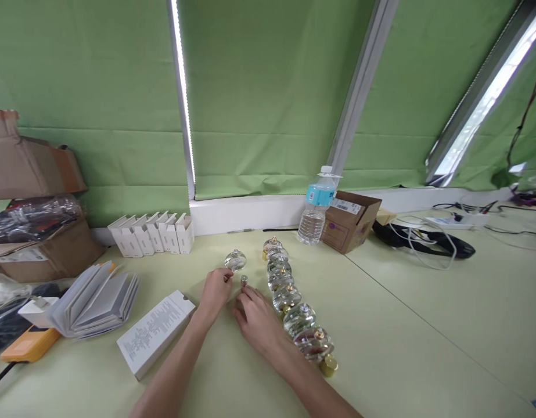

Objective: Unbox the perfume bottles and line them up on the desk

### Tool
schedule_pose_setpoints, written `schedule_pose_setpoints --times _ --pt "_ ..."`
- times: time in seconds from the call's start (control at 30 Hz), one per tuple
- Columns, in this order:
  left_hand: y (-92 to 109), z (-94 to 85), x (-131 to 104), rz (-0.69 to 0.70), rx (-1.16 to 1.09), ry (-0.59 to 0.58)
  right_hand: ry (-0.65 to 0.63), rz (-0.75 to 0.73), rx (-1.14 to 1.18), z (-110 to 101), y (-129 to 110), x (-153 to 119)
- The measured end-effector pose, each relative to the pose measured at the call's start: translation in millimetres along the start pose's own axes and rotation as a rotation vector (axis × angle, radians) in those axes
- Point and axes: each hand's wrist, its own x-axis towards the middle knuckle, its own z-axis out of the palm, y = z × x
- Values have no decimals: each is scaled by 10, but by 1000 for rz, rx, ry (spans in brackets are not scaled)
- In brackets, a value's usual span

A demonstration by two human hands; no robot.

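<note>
A round clear glass bottle (235,260) stands alone on the table. Just below it is my left hand (216,292), its fingers curled together at the bottle's near left side. What they hold, if anything, is hidden. My right hand (256,316) has its fingertips at a small shiny metallic cap (244,281), pinched from the near side. Right of that hand runs a row of similar glass bottles (287,297), with gold caps (329,366) beside some of them.
A long white box (157,334) lies left of my arms. Small white cartons (150,235) line the wall. A water bottle (313,212) and a brown cardboard box (348,220) stand at the back. Papers (96,302), an orange device (30,343) and cables flank the table.
</note>
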Motion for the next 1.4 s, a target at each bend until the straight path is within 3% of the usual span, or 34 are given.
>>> schedule_pose_setpoints --times 0.33,0.67,0.87,1.03,1.23,1.4 --pt "-33 18 -6 188 164 104 34 44 -21 107 -55 25" --pt "-29 -1 -15 215 228 147 -9 36 67 208 42 100" --pt "-6 18 -48 186 348 129 77 143 -22 204 -17 115" --pt "46 -2 -106 200 439 129 115 214 -64 196 -33 97" --pt "128 -47 -167 250 473 160 37 179 -59 319 74 129" --pt "315 -178 -229 224 466 233 66 136 -63 302 38 104"
